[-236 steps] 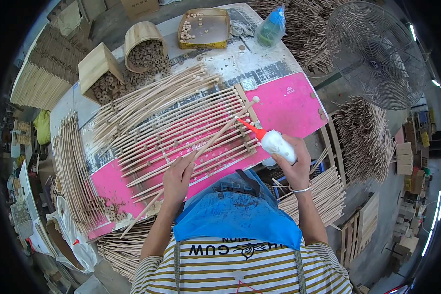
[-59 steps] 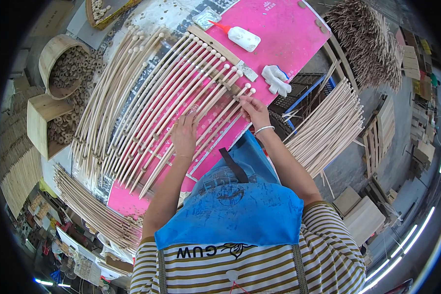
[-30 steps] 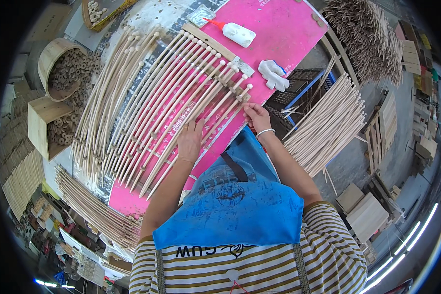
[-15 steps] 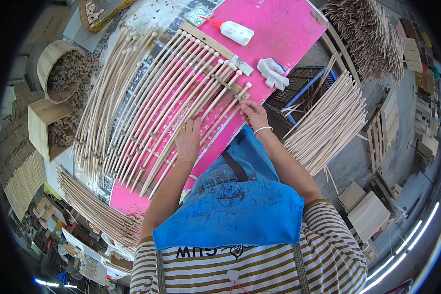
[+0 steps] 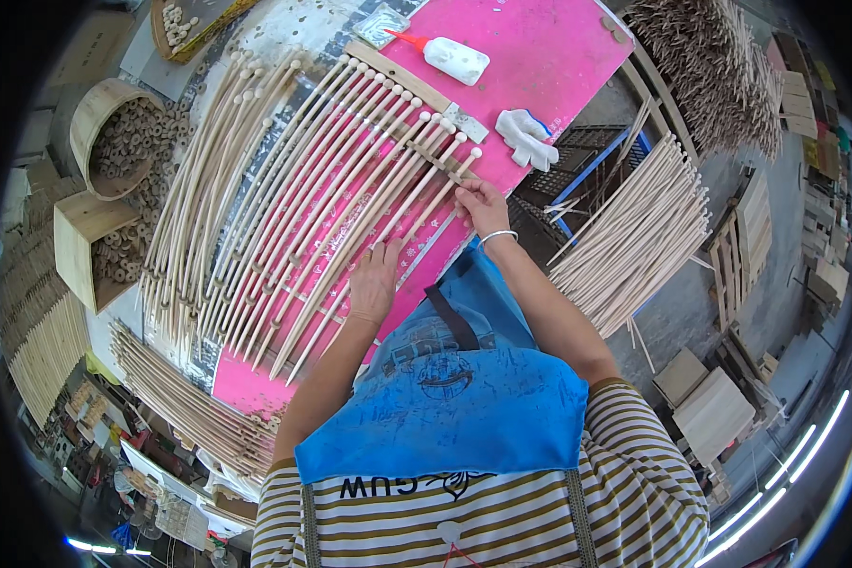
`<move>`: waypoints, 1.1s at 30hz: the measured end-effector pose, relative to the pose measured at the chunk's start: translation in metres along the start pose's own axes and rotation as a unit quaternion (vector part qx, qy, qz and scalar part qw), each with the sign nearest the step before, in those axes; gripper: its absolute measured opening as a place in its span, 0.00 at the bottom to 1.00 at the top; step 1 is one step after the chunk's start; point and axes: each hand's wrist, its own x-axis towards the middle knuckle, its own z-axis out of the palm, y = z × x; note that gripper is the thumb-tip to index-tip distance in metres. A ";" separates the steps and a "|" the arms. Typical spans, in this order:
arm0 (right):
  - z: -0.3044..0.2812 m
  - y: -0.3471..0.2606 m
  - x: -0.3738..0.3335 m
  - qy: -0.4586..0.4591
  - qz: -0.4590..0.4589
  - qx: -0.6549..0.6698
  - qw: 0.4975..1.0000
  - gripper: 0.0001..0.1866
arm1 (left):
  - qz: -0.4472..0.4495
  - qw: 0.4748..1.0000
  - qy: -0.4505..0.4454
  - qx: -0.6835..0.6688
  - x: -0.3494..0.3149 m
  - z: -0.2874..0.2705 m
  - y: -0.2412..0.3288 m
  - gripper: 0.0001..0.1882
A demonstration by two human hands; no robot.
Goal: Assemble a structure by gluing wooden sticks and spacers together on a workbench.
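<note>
Slim wooden sticks with round ball tips [image 5: 336, 166] lie side by side in a slanting row on a pink board [image 5: 563, 57]. At the row's right end, the fingertips of my right hand [image 5: 484, 208] are closed in a pinch on the last wooden stick [image 5: 442, 202], just below its ball tip. My left hand [image 5: 374, 281] is lower down along the same stick, its fingers bent over it; the thumb is hidden. A notched wooden strip [image 5: 438, 156] crosses under the sticks near their ball ends. Small wooden rings sit on several sticks near their lower ends.
A white squeeze bottle with a red nozzle [image 5: 456, 62] and a white glove [image 5: 527, 139] lie beyond the row. Wooden bins [image 5: 85, 222] of rings stand at left. Bundled sticks [image 5: 639, 227] rest on a dark crate [image 5: 577, 156] at right.
The last stick's ball end has shifted slightly up and left, towards its neighbours. My right hand has moved a little left with it; my left hand has slid slightly right and nearer to me.
</note>
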 end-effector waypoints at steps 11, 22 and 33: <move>0.005 -0.007 0.003 0.026 -0.002 -0.038 0.999 0.11 | -0.004 1.000 0.015 0.021 0.005 -0.005 0.002 0.26; 0.008 -0.010 0.011 0.038 -0.046 -0.073 0.996 0.10 | -0.008 0.999 0.033 0.010 0.005 -0.006 0.000 0.29; 0.008 -0.011 0.011 0.027 -0.046 -0.057 0.997 0.11 | -0.010 0.999 0.037 0.005 0.006 -0.012 -0.001 0.27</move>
